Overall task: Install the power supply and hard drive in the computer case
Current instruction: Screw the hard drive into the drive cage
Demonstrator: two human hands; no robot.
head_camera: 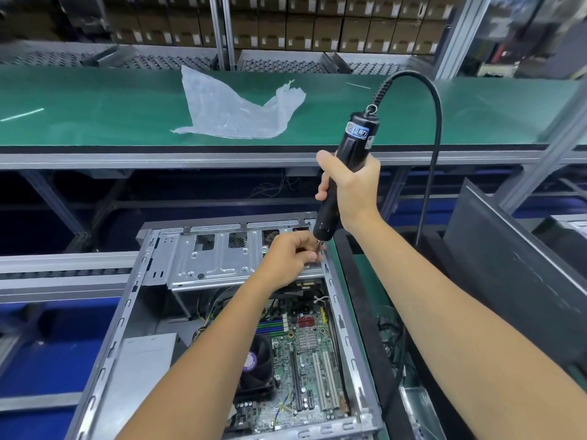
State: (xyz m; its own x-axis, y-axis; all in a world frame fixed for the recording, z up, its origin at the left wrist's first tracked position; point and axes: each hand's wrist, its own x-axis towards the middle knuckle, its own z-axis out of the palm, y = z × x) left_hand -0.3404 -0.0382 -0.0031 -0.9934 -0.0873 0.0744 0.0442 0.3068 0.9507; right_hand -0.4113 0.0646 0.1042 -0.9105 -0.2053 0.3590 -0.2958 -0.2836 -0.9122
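Nearest the camera, the green motherboard with its black round cooler fan is being shown already seated in the open grey sheet-metal computer case, which is lying on its side near the front edge of the desk. A plain grey metal box, judged to be the power supply, is lying along the case's left wall, with a bundle of coloured cables trailing from it.

Further in, the silver perforated drive cage is being worked on at the far end of the case. The left hand is being held at the cage's right corner, its fingers pinching the bit or a screw; which cannot be told. The black cylindrical electric screwdriver is being gripped in the clenched fingers of the right hand, its tip lowered to that corner.

The hard drive itself is not being seen; fastening is judged to be under way, cabling left.

Beyond, a crumpled clear plastic bag is lying on the green conveyor belt.
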